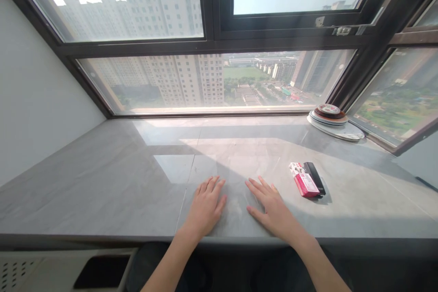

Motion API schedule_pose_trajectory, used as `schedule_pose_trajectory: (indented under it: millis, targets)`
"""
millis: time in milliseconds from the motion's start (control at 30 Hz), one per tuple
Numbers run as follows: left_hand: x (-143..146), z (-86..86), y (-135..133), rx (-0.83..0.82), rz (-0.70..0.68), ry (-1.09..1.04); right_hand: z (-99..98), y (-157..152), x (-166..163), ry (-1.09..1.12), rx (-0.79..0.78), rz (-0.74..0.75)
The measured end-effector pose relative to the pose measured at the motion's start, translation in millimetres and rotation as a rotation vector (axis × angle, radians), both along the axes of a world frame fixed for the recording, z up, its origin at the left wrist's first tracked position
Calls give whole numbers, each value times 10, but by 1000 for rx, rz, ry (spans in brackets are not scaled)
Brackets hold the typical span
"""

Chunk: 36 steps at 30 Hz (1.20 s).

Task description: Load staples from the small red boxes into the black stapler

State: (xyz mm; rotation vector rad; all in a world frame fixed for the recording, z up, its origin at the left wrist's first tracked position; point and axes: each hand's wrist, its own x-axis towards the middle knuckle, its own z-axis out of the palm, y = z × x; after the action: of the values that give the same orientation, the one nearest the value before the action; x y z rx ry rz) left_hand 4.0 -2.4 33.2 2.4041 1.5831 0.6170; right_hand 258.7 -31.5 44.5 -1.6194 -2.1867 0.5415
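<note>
My left hand (pixel 206 205) lies flat, palm down, on the grey stone window ledge (pixel 102 182), fingers stretched out and holding nothing. My right hand (pixel 270 207) rests flat beside it, a short gap apart, fingers spread and empty. To the right of my right hand lies a small red and white box (pixel 303 181) with a black lighter-like object (pixel 315 177) touching its right side. Neither hand touches them.
A stack of round plates or lids (pixel 333 121) sits in the far right corner of the ledge by the window frame (pixel 212 45). A white wall (pixel 37 100) bounds the left side. Below the ledge's front edge a white perforated unit (pixel 20 271) shows.
</note>
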Motion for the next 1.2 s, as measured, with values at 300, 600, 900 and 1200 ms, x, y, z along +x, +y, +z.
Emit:
schedule_pose_trajectory:
  millis: [300,600,900,1200]
  targets:
    - [-48,-149,-156,44,17,254,-319,120,-221,-344,148,-103]
    - [24,-214,-87,44,103,257,-364,125,-240,-346,166,-109]
    - [4,-156,-119,29,99,221,-358,126,-219,-331,161,-110]
    - [-31,-196,-110,33,89,216,-325,119,-223,-315,150,-111]
